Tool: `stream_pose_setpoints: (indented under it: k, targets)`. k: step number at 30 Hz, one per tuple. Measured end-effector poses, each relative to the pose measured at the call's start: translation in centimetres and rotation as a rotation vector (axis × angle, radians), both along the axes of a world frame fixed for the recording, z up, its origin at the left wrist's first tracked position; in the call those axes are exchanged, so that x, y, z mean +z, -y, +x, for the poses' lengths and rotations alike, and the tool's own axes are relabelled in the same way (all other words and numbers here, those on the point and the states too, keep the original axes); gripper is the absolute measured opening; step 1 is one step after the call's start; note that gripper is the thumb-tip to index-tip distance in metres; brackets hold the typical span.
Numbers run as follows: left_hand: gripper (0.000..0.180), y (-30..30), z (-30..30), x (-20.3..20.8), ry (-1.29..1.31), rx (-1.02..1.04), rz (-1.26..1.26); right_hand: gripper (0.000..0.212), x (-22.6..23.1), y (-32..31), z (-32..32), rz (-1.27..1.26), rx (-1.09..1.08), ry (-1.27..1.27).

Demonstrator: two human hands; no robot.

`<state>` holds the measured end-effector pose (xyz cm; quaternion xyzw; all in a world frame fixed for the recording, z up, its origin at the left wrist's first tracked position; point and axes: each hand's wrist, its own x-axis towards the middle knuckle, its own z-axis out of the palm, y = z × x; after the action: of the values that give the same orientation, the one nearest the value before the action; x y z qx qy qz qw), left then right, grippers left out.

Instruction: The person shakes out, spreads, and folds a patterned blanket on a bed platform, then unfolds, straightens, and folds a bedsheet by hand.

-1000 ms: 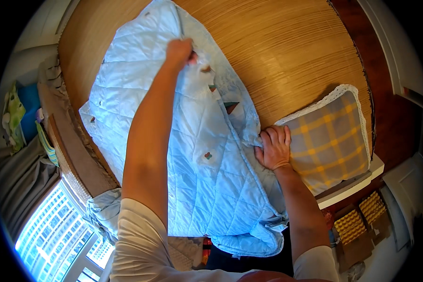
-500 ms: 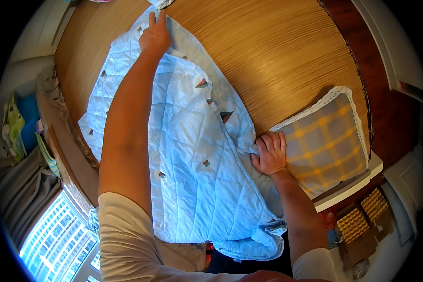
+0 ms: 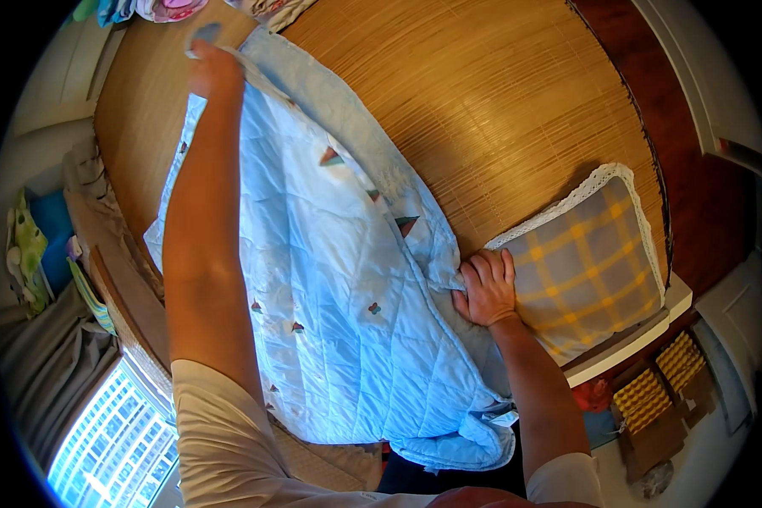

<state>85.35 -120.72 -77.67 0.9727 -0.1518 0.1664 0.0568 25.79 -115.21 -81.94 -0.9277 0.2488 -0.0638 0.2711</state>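
A light blue quilt with small printed motifs lies spread over a bamboo mat, its paler underside turned up along the right edge. At its far end my left hand is closed on the quilt's edge, with a bit of cloth sticking out above the fingers. My right hand rests low at the quilt's right edge, fingers curled on the fabric there. Its knuckles sit beside a grey and yellow checked pillow with white lace trim. Part of the quilt is hidden under my left forearm.
The bamboo mat covers the bed up to its dark right edge. Folded cloths lie at the far left. A grey curtain and a bright window are at the lower left, yellow woven items at the lower right.
My left hand has moved left, drawing the far end of the quilt with it and baring more of its underside. My right hand has stayed by the pillow.
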Motion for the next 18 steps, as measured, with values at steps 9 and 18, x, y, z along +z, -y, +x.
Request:
stream_pose_setpoints:
  k: [9,18]
  targets:
    - [0.031,0.6,-6.6,-4.7,-1.003,-0.237,-0.541,0.042,0.1,0.2,0.0,0.000,0.000,-0.024]
    - [0.032,3.9,-6.5,-2.9,-1.170,0.033,-0.987,0.042,-0.2,0.0,0.0,-0.016,-0.018,0.015]
